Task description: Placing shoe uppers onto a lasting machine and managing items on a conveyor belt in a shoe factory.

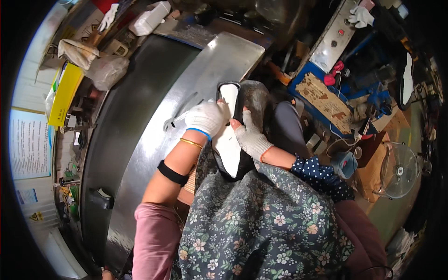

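Note:
On my lap lies a black shoe upper point(219, 161) with its underside up, a long white piece point(228, 151) running along its middle. My left hand point(206, 117), in a white knit glove with a blue cuff, is closed at the waist of the shoe. Its fingers are bent over the white piece, and whether they pinch anything small is hidden. My right hand point(253, 138), in a fingertip-less knit glove, grips the opposite edge with its thumb on the white piece. A metal hand tool point(171, 122) rests on the steel table beside my left hand.
The steel table point(144, 140) stands at my left, with a dark conveyor belt point(121, 107) beyond it carrying a black shoe point(101, 198). To the right are a blue-framed machine point(322, 102), a light blue bin point(344, 164) and a round fan point(399, 171). A flowered apron point(261, 224) covers my lap.

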Demonstrator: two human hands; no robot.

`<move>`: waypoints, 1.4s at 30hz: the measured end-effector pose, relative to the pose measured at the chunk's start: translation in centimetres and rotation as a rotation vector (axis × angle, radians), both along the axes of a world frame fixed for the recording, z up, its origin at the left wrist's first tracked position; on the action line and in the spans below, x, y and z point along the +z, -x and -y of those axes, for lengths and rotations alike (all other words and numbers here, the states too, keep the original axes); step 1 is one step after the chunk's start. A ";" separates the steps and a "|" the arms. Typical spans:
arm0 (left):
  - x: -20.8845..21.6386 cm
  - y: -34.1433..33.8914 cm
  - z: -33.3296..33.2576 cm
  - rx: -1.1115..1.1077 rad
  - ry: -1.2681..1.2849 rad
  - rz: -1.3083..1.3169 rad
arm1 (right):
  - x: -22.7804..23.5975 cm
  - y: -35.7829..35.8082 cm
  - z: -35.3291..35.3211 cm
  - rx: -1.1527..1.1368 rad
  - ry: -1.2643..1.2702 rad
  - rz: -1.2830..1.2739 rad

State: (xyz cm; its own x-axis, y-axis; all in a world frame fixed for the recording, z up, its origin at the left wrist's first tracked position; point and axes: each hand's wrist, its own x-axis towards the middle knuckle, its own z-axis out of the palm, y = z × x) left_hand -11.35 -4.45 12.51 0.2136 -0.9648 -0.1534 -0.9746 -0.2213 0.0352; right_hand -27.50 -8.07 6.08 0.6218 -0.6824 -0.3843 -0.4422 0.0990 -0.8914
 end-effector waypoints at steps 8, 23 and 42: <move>-1.0 4.3 -5.8 0.357 -0.116 -0.357 | -2.6 1.9 -0.4 -0.131 0.062 0.268; -1.0 0.8 -10.0 0.584 0.365 -1.962 | 6.8 10.0 15.2 0.207 0.130 0.231; -4.4 3.1 -8.7 0.075 0.265 -1.172 | 18.1 29.3 23.0 -0.709 1.377 -0.586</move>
State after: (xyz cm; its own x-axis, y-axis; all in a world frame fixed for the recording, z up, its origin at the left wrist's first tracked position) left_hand -14.44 4.28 8.13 0.1344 -0.9868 -0.0904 -0.3050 -0.1280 0.9437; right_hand -56.79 -31.11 24.20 0.0562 -0.7539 0.6546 -0.9423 -0.2567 -0.2148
